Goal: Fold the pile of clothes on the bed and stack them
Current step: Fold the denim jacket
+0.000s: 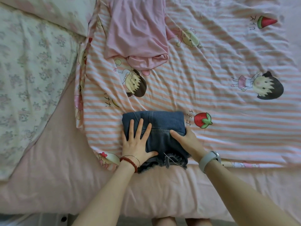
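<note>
Two bare knees (163, 221) show at the bottom edge, and from there both forearms reach forward over the pink mattress edge (146, 190) to a folded denim garment (159, 128) lying near the front of the bed. The left hand (138, 142) lies flat on the left half of the denim, fingers straight and spread, thumb stretched rightward along the lower part of the fold; it presses rather than grips. A red bead bracelet (129, 161) and a thin bangle sit on that wrist. The right hand (187, 141) is at the denim's right edge, thumb laid on top of the cloth while the other fingers are tucked out of sight under or behind the edge, so it seems to pinch that side, though I cannot tell for certain. A pale wristband (209, 159) circles the right wrist. The garment's frayed hem (174, 160) points toward the person. The denim rests on a pink-and-white striped cartoon sheet (228, 119), just left of a printed strawberry (202, 120). Well beyond it, near the top, lies an unfolded pink garment (136, 30). A floral quilt (32, 70) covers the left side.
</note>
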The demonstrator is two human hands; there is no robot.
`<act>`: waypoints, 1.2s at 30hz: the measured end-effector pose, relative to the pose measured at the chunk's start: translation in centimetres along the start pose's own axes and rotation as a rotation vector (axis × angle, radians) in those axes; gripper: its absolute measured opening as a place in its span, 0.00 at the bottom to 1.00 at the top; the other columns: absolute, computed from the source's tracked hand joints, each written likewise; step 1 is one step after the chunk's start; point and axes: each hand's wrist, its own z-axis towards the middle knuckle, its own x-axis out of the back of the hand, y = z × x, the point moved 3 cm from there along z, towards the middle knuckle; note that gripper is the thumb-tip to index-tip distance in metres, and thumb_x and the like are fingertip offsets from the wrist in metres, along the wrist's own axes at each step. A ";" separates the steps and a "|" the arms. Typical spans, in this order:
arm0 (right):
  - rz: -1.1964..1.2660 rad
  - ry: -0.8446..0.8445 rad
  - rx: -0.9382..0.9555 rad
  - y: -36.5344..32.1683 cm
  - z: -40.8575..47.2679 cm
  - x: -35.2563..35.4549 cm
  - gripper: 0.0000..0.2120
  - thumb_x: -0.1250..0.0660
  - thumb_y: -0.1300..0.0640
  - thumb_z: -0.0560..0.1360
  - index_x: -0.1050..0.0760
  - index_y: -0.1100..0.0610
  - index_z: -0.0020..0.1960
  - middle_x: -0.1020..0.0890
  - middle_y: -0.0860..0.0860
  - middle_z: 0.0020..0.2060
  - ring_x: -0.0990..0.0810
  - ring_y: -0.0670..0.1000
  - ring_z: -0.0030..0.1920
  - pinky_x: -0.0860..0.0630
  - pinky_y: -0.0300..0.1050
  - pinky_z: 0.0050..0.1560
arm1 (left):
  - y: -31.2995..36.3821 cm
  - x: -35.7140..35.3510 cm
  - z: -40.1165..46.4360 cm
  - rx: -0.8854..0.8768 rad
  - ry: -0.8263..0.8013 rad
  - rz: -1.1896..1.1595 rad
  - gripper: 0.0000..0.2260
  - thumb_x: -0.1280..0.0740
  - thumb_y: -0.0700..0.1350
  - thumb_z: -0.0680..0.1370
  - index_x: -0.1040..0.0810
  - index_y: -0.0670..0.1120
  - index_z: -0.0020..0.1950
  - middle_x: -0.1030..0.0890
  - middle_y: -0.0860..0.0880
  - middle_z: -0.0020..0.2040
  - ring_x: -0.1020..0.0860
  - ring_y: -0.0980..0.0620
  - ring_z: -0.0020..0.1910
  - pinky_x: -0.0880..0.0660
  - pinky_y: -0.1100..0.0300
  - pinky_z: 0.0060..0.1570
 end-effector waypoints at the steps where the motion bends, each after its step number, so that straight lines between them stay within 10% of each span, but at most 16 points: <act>1: 0.051 -0.019 -0.002 0.0 -0.2 -0.6 0.12 0.30 0.51 0.72 0.27 0.48 0.54 0.19 0.46 0.48 0.20 0.40 0.45 0.26 0.29 0.38 | -0.2 0.0 0.1 0.005 -0.002 0.001 0.52 0.43 0.76 0.64 0.83 0.59 0.62 0.83 0.54 0.63 0.82 0.46 0.63 0.57 0.38 0.69; 5: 0.185 0.046 -0.096 -0.1 -0.6 -0.9 0.25 0.27 0.50 0.69 0.33 0.56 0.60 0.22 0.51 0.52 0.21 0.49 0.50 0.21 0.44 0.48 | -0.4 0.3 0.3 -0.019 -0.009 -0.050 0.51 0.42 0.75 0.65 0.82 0.61 0.61 0.80 0.54 0.65 0.84 0.48 0.62 0.56 0.40 0.70; 9: 0.243 0.014 -0.079 -0.9 -1.0 -1.1 0.26 0.28 0.54 0.71 0.40 0.53 0.60 0.24 0.50 0.52 0.22 0.46 0.48 0.24 0.35 0.36 | -1.5 0.9 -0.3 -0.086 0.054 -0.213 0.45 0.38 0.69 0.69 0.74 0.65 0.65 0.72 0.57 0.71 0.82 0.53 0.63 0.54 0.44 0.72; 13: 0.250 0.014 0.021 -1.1 -2.4 -1.2 0.31 0.32 0.60 0.74 0.45 0.50 0.71 0.26 0.48 0.57 0.24 0.41 0.52 0.25 0.34 0.45 | -1.7 2.4 -1.9 -0.133 0.291 -0.634 0.39 0.27 0.50 0.71 0.49 0.57 0.72 0.56 0.55 0.74 0.63 0.54 0.73 0.52 0.49 0.74; 16: 0.314 0.012 0.077 -1.9 -3.8 0.3 0.29 0.33 0.65 0.74 0.39 0.51 0.71 0.24 0.48 0.58 0.23 0.45 0.55 0.24 0.37 0.51 | -2.7 3.2 -3.1 0.109 0.415 -0.955 0.43 0.25 0.47 0.69 0.51 0.57 0.74 0.54 0.53 0.75 0.56 0.57 0.74 0.53 0.57 0.72; 23: 0.516 -0.040 0.065 -1.6 -9.3 6.8 0.23 0.33 0.66 0.71 0.29 0.46 0.60 0.16 0.47 0.48 0.17 0.48 0.48 0.22 0.38 0.41 | 0.5 6.6 -5.5 0.060 -0.037 -1.731 0.48 0.21 0.62 0.52 0.35 0.49 0.66 0.23 0.54 0.58 0.23 0.59 0.56 0.25 0.62 0.53; 30: 0.666 0.105 -0.041 3.0 -14.9 13.8 0.17 0.33 0.62 0.70 0.26 0.55 0.59 0.16 0.53 0.46 0.17 0.52 0.45 0.21 0.42 0.40 | 9.6 8.0 -6.2 0.059 -0.156 -1.588 0.15 0.25 0.47 0.66 0.22 0.45 0.50 0.17 0.50 0.48 0.20 0.46 0.53 0.22 0.57 0.49; 36: 0.739 0.252 -0.104 10.7 -21.9 20.0 0.21 0.30 0.58 0.69 0.27 0.57 0.61 0.16 0.55 0.48 0.17 0.55 0.48 0.22 0.45 0.42 | 19.9 5.7 -10.1 0.018 -0.113 -1.261 0.11 0.29 0.53 0.72 0.22 0.49 0.50 0.18 0.52 0.48 0.20 0.52 0.50 0.25 0.50 0.55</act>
